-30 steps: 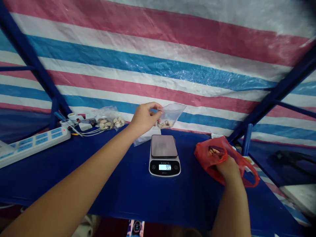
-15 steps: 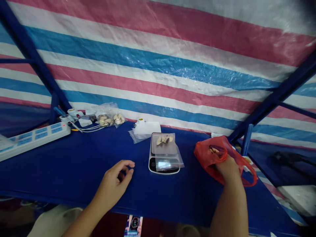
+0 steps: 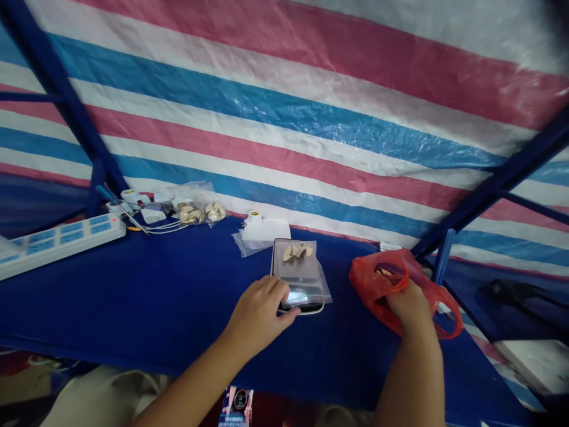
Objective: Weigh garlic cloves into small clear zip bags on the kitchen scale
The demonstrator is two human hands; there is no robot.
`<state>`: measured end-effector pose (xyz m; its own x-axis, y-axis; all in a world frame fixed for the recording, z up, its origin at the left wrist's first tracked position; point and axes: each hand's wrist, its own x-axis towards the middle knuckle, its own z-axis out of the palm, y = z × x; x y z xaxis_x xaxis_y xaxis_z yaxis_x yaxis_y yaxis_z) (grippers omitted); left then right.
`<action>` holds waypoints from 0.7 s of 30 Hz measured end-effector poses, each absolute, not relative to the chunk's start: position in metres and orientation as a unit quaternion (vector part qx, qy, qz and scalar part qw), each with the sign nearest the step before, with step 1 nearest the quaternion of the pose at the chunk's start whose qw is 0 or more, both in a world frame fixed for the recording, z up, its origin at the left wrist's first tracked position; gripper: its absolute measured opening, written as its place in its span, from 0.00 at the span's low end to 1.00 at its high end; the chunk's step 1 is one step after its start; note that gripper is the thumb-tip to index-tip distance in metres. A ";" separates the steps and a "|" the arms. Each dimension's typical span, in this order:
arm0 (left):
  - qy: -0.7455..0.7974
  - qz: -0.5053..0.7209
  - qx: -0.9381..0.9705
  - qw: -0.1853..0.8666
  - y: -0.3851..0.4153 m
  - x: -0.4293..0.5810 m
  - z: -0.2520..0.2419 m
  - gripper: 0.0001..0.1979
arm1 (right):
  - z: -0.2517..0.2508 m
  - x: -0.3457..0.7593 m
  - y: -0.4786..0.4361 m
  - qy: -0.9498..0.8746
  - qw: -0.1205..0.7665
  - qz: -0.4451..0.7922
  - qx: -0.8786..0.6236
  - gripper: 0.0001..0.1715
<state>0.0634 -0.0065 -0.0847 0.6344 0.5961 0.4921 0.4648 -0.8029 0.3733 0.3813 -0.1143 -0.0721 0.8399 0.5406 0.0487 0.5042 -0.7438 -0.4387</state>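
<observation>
Head view: a clear bag of pale pieces lies across the scale; the left hand, thumb and fingers parted, is at its front-left corner. The right hand (grip hidden, cannot tell) is inside a red bag.

Pink-red, white and blue stripes band the tarpaulin across the top of the frame. Poles at either side are dark blue, the tabletop plain deep blue. Right of centre, the carrier bag is translucent red. Mid-frame, cream pieces show dark patches. At far left, the power strip is white with blue sockets.
</observation>
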 end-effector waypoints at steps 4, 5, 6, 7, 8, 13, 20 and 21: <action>0.315 0.268 0.901 0.131 0.019 0.081 -0.072 0.17 | -0.075 0.382 -0.115 -0.296 0.238 0.032 -0.925 0.26; 0.318 0.262 0.901 0.140 0.022 0.080 -0.069 0.18 | -0.076 0.383 -0.116 -0.294 0.242 0.029 -0.924 0.27; 0.319 0.258 0.900 0.147 0.024 0.078 -0.066 0.18 | -0.076 0.383 -0.116 -0.293 0.245 0.025 -0.924 0.27; 0.323 0.257 0.898 0.151 0.024 0.073 -0.064 0.17 | -0.076 0.383 -0.117 -0.294 0.246 0.021 -0.923 0.27; 0.328 0.260 0.895 0.153 0.023 0.068 -0.063 0.17 | -0.075 0.382 -0.117 -0.298 0.248 0.017 -0.922 0.27; 0.364 0.286 0.872 0.161 0.010 0.032 -0.072 0.12 | -0.071 0.377 -0.117 -0.308 0.250 0.026 -0.918 0.25; 0.383 0.328 0.844 0.181 0.014 0.012 -0.084 0.11 | -0.071 0.377 -0.114 -0.279 0.240 0.065 -0.928 0.29; 0.383 0.331 0.842 0.186 0.013 0.012 -0.083 0.11 | -0.071 0.378 -0.113 -0.281 0.238 0.068 -0.927 0.29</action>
